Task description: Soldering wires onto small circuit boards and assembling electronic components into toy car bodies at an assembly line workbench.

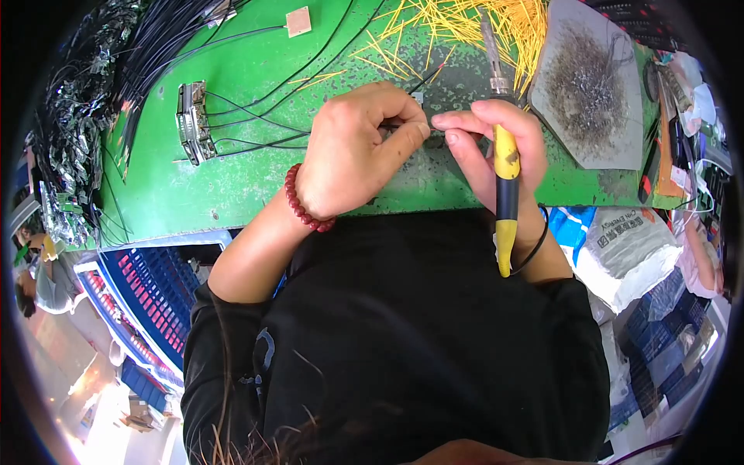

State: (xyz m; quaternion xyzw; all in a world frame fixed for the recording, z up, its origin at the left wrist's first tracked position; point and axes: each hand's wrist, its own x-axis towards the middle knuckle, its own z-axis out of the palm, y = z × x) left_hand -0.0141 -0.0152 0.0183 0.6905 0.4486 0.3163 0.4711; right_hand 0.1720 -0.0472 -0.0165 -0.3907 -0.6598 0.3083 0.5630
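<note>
Near the middle of the green table (256, 178), my left hand (353, 147) pinches a thin black cable (393, 126) between thumb and forefinger. My right hand (508, 139) is just to its right, holding a soldering iron (506, 155) with a yellow and black handle. The iron's metal shaft points to the far side, away from the cable. Thumb and forefinger of the right hand come close together by the cable's end; whether they touch it I cannot tell. Left of my hands stands a small metal block (194, 124) with several black cables leading from it.
Thin yellow sticks (426, 31) lie heaped at the far side. A grey slab (570, 139) with dark debris sits at the right. Black cables (159, 58) and shiny metal strips (66, 147) pile up at the left. A blue basket (147, 294) stands below the table's left edge.
</note>
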